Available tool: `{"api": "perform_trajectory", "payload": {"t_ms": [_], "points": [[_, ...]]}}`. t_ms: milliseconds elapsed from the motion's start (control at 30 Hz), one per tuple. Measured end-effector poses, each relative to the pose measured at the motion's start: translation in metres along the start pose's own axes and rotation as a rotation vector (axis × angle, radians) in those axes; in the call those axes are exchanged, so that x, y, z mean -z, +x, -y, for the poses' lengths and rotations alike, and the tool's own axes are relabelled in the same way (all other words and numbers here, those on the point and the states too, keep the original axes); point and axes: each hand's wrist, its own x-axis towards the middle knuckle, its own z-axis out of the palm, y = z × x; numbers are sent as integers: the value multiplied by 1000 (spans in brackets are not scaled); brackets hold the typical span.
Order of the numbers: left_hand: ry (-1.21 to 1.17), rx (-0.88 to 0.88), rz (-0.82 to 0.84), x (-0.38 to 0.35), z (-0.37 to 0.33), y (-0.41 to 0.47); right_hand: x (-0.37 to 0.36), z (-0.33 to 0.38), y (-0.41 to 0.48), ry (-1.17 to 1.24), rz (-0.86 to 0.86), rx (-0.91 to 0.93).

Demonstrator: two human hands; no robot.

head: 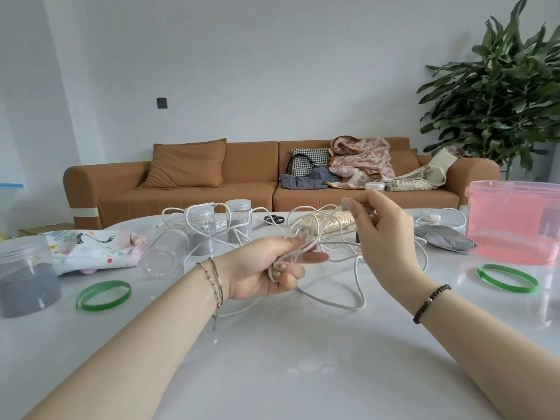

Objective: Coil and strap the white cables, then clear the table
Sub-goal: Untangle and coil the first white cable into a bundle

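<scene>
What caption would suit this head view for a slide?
Left hand grips gathered loops of thin white cable while right hand pinches a strand above the glossy white table.

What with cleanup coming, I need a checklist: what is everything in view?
white cables: count unclear, white, tangled, middle of table
green rings: two, green, table left and right
grey-filled jars: three, clear, table left and back
empty jar: one, clear, lying left of centre
bin: one, pink, table right
pouch: one, grey, beside bin
scissors: one, black, table back
cloth: one, patterned, table left
sofa: one, brown, behind
plant: one, green, right
left hand: grips cable loops
right hand: fingers pinch a strand
</scene>
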Motion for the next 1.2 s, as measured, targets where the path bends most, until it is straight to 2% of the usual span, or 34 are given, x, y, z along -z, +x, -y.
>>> {"api": "perform_trajectory", "payload": {"t_ms": [167,233,400,500,667,733,833,933,1033,1200], "points": [[114,102,234,-3,6,-5,-2,0,-2,-48,-2,37],[126,99,241,-6,5,-7,-3,-3,-2,-95,2,23],[-18,113,262,-3,6,-4,-1,-8,0,-166,11,-43],[47,94,290,0,8,-2,-3,-9,-1,-193,39,-4],[274,78,201,-4,11,-3,-4,-7,-4,-387,198,64],[327,98,168,-4,11,-4,-5,-7,-5,-388,241,118],[294,144,138,-5,9,-5,-6,-10,-4,-371,246,152],[239,133,97,-9,9,-3,-5,-14,-2,-352,217,98],[169,71,79,-8,12,2,-7,-15,-1,-254,205,38],[138,-159,-21,-1,12,11,-9,-7,-3,-75,168,-25]]}}
